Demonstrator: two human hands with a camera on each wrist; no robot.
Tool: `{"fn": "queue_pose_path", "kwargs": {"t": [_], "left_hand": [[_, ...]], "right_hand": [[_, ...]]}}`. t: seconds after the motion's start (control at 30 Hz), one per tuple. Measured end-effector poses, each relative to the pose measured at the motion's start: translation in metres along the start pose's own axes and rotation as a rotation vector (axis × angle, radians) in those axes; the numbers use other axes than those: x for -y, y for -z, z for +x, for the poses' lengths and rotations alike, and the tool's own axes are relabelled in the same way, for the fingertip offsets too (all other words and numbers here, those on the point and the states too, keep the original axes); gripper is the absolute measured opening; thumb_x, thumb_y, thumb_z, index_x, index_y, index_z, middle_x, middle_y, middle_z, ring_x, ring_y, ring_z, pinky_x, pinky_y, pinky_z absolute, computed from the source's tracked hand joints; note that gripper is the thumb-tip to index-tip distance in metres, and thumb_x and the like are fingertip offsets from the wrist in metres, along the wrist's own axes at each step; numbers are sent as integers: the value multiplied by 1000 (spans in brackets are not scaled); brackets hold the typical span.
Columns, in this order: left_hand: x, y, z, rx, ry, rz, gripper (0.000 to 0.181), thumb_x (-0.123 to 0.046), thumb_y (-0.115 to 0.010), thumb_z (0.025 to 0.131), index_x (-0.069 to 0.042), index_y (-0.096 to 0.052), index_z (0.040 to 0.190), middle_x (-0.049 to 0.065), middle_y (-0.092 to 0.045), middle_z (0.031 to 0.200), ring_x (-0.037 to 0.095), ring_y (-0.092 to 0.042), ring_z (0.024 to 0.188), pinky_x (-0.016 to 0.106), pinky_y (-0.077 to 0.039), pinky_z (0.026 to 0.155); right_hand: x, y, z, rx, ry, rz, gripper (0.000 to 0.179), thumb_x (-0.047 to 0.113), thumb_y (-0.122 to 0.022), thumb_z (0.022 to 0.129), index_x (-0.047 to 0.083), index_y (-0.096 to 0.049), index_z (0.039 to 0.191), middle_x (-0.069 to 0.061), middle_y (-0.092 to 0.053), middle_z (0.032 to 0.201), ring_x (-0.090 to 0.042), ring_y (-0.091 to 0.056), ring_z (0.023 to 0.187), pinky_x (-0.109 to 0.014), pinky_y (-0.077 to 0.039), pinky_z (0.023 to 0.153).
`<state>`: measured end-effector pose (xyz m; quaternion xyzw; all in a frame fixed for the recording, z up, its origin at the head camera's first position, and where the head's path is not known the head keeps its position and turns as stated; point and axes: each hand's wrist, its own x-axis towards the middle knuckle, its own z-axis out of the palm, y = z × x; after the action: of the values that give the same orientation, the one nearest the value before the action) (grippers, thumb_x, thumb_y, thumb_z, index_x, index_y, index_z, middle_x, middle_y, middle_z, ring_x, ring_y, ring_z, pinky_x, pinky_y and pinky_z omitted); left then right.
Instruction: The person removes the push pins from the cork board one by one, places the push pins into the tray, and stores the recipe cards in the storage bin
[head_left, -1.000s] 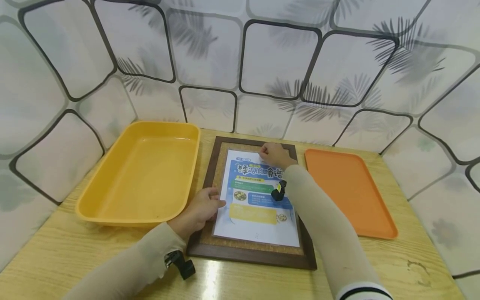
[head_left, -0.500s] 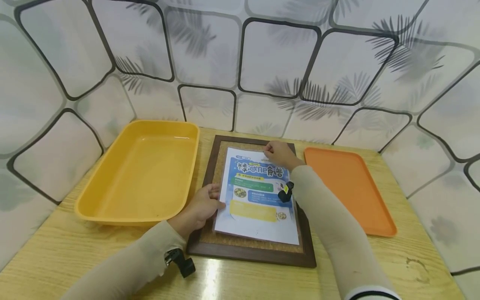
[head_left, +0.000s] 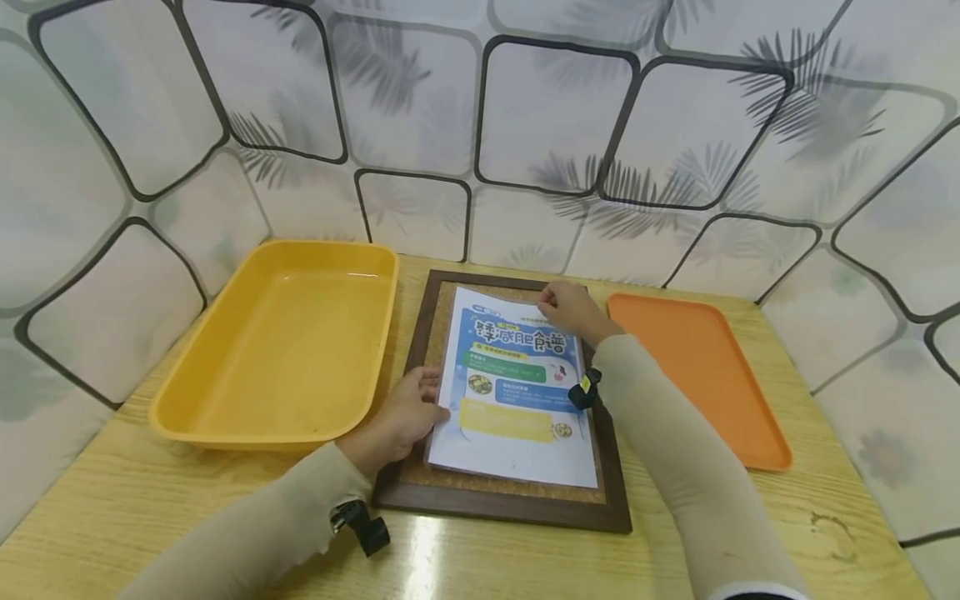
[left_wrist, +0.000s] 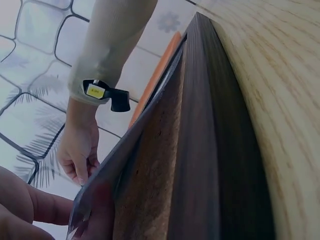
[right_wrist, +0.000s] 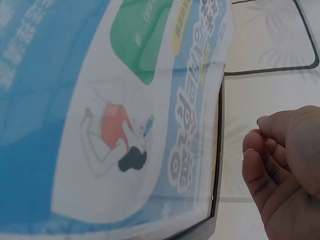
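Note:
A printed glossy sheet (head_left: 517,392), blue, green and yellow with Chinese lettering, lies on a cork board (head_left: 442,477) with a dark wooden frame. Its top edge bows upward, and its left edge stands off the cork in the left wrist view. My left hand (head_left: 405,414) pinches that left edge, thumb above and a finger showing dimly beneath the sheet (left_wrist: 100,187). My right hand (head_left: 573,310) is at the board's upper right. In the right wrist view my right hand's curled fingers (right_wrist: 256,172) stand apart from the sheet; whether they pinch something small cannot be made out.
A deep yellow tray (head_left: 273,437) stands left of the board, its rim close to my left wrist. A flat orange tray (head_left: 697,367) lies at the right, partly behind my right forearm. Patterned panels (head_left: 558,117) enclose the wooden table's back and sides.
My right hand has moved a little to the right along the sheet's top, uncovering more print. The sheet's top edge has lifted slightly. My left hand stays at the left edge.

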<state>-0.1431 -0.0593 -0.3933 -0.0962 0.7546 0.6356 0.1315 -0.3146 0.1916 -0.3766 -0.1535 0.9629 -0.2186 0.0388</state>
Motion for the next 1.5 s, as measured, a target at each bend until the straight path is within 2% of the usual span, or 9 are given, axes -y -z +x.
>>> {"fn": "queue_pose_path", "kwargs": {"t": [0.47,0.9,1.17,1.5], "left_hand": [[-3,2,1,-30,-34,-41,53,22,-56,80,0,-46,128,19,-59,110,28,-55,97,33,-48,75],[-11,11,2,-43,-37,-37,53,20,-56,84,-3,-46,131,18,-59,108,28,-54,97,32,-49,74],[-16,15,0,-61,-53,-41,55,21,-56,83,-3,-45,131,19,-59,109,29,-56,96,32,-50,73],[-25,22,0,-67,-9,-35,55,18,-55,86,-9,-45,134,19,-56,118,32,-56,101,35,-52,74]], "right_hand": [[-7,12,-11,-34,-16,-17,18,17,-52,97,2,-61,101,-13,-63,94,-26,-57,85,-40,-48,76],[-9,27,-23,-53,-9,27,22,15,-49,98,-2,-61,104,-16,-62,98,-29,-57,87,-42,-48,78],[-15,28,-26,-66,-14,28,22,17,-52,99,-2,-60,105,-17,-61,98,-30,-55,87,-43,-48,78],[-22,33,-33,-52,-41,48,24,20,-50,99,0,-58,108,-15,-61,98,-28,-55,84,-41,-48,74]]}}
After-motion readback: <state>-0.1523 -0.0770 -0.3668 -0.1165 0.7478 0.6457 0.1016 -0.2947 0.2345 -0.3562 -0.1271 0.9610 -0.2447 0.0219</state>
